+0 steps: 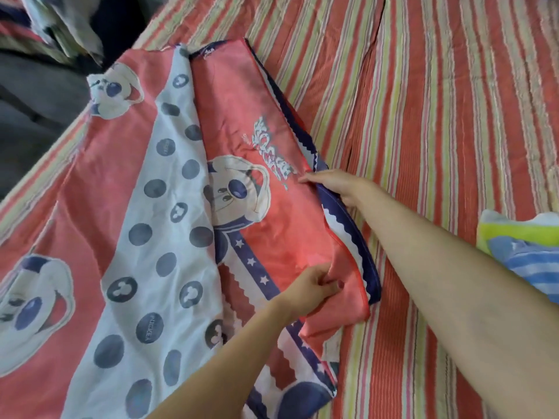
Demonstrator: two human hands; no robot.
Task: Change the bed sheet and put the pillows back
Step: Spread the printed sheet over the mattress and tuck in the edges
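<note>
The bed [438, 116] carries a red, green and white striped quilted cover across its whole visible surface. On top of it, toward the left side of the view, lies the task item: a coral-red cotton bed sheet printed with cartoon mouse heads, navy dots and a navy star-and-zigzag border [145, 207]. The sheet is partly unfolded; one folded panel with a navy edge lies doubled over near the middle of the bed, with the striped cover exposed to its right.

Step in hand, as judged: opening out the fresh sheet before spreading it.

Left hand [305, 288]: the grip is closed, fingers curled and pinching a fold of the coral fabric near the lower corner of the folded panel.

Right hand [338, 186]: the fingers reach under the navy border edge, thumb on top. The grip appears closed on that edge, although the fingertips are hidden beneath the cloth.

A yellow, white and blue striped soft item [520, 246] lies on the bed at the right edge of the view; its identity cannot be determined.

Next move, as judged: lift the folded panel with both hands and carry it rightward across the exposed striped cover, keeping the border edge straight. No pillow is identifiable in view.
</note>
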